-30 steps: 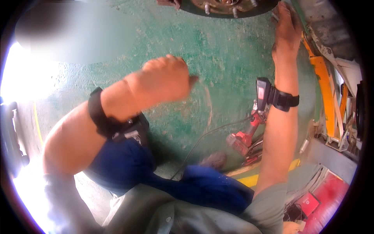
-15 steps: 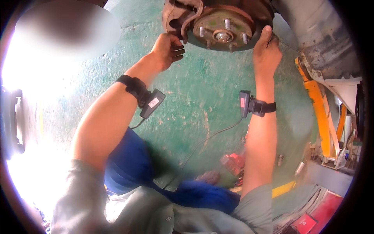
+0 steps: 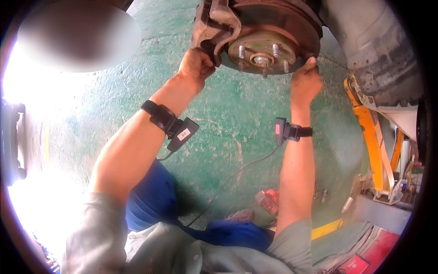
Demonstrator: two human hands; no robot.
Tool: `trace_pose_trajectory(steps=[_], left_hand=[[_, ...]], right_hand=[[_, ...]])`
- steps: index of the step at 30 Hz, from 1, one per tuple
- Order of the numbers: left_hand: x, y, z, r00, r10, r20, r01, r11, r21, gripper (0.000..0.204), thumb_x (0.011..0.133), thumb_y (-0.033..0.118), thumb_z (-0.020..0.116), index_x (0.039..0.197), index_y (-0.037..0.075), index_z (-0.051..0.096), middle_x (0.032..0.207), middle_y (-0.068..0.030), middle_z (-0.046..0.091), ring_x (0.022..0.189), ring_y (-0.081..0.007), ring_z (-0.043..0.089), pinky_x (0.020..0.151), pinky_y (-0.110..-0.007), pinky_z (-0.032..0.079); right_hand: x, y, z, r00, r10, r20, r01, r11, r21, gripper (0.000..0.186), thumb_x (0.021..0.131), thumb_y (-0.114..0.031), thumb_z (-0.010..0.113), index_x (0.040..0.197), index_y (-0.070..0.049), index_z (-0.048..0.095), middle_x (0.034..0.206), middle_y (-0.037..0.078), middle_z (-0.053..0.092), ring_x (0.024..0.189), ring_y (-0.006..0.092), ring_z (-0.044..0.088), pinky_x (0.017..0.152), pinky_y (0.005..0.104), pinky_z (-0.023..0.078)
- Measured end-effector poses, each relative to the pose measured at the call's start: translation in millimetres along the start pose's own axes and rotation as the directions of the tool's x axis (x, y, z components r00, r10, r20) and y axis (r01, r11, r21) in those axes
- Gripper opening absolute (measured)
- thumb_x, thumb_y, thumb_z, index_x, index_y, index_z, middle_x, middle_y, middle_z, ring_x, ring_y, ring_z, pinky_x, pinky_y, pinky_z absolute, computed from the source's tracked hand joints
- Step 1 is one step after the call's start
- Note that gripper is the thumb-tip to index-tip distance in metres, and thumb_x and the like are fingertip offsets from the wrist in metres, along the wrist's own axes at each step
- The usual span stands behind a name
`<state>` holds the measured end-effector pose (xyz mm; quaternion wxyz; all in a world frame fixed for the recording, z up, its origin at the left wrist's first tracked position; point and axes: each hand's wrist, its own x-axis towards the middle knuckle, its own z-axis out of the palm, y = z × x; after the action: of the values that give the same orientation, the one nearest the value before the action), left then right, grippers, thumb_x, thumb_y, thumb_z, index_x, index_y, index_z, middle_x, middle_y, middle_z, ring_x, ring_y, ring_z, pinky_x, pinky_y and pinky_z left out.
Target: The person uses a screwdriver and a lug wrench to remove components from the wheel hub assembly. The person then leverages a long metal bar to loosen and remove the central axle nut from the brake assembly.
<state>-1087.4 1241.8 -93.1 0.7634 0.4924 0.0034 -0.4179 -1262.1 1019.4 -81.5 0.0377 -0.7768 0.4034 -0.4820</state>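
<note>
Now, in the head view, the brake disc point(image 3: 296, 34) sits at top centre, a rusty bracket point(image 3: 224, 17) on its left. The left hand point(image 3: 195, 67) curls narrow at the bracket's lower end; the right hand point(image 3: 306, 83) has its thumb at the disc's lower right edge. Whether either grips, I cannot tell. A red tool point(image 3: 268, 201) lies on the green floor point(image 3: 223, 123).

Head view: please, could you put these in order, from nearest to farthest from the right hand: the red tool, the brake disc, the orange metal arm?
1. Brake disc: the right hand is at its lower right edge.
2. Orange metal arm: to the hand's right, a little lower in the view.
3. Red tool: far below, left of the right forearm.
</note>
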Motion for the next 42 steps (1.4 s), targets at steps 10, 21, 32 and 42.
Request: trace_pose_trajectory(steps=[10, 21, 32, 42], left_hand=[[-5.8, -3.1, -4.4, 0.994, -0.068, 0.081, 0.07, 0.997, -0.024, 0.037, 0.071, -0.009, 0.045, 0.104, 0.005, 0.057, 0.103, -0.0057, 0.057, 0.105, -0.0217, 0.053, 0.108, -0.042, 0.035], [-16.7, -0.4, -6.2, 1.0, 0.011, -0.012, -0.012, 0.994, -0.11, 0.032, 0.07, -0.014, 0.043, 0.099, -0.006, 0.054, 0.102, -0.0138, 0.059, 0.106, -0.0243, 0.058, 0.1, -0.035, 0.044], [-5.0, -18.6, 3.5, 0.987, -0.074, 0.14, 0.076, 0.997, -0.009, 0.042, 0.069, -0.015, 0.047, 0.108, -0.002, 0.055, 0.106, -0.0084, 0.054, 0.107, -0.0261, 0.055, 0.1, -0.036, 0.043], [-10.2, -5.6, -27.2, 0.977, -0.062, 0.204, 0.073, 0.996, -0.046, 0.058, 0.069, -0.013, 0.04, 0.125, -0.004, 0.049, 0.134, -0.0121, 0.053, 0.131, -0.0228, 0.045, 0.114, -0.039, 0.027]], right_hand=[[-4.1, -18.7, -19.3, 0.966, 0.11, 0.235, -0.158, 0.967, 0.198, 0.065, 0.1, -0.053, 0.034, 0.09, 0.005, 0.063, 0.087, 0.033, 0.063, 0.086, 0.0511, 0.06, 0.074, 0.0548, 0.048], [-32.0, 19.0, 25.8, 0.865, 0.316, 0.39, -0.473, 0.772, 0.425, 0.071, 0.096, -0.061, 0.039, 0.103, 0.004, 0.065, 0.087, 0.024, 0.068, 0.083, 0.0408, 0.066, 0.072, 0.0456, 0.051], [-6.2, 19.2, 0.2, 0.97, 0.05, 0.238, -0.075, 0.992, 0.097, 0.069, 0.094, -0.064, 0.041, 0.1, 0.001, 0.064, 0.085, 0.017, 0.07, 0.085, 0.0334, 0.069, 0.078, 0.0397, 0.051], [-32.7, 34.1, 33.2, 0.948, 0.102, 0.302, -0.247, 0.835, 0.493, 0.061, 0.094, -0.057, 0.048, 0.096, 0.003, 0.057, 0.067, 0.012, 0.069, 0.068, 0.0238, 0.072, 0.061, 0.0324, 0.053]])
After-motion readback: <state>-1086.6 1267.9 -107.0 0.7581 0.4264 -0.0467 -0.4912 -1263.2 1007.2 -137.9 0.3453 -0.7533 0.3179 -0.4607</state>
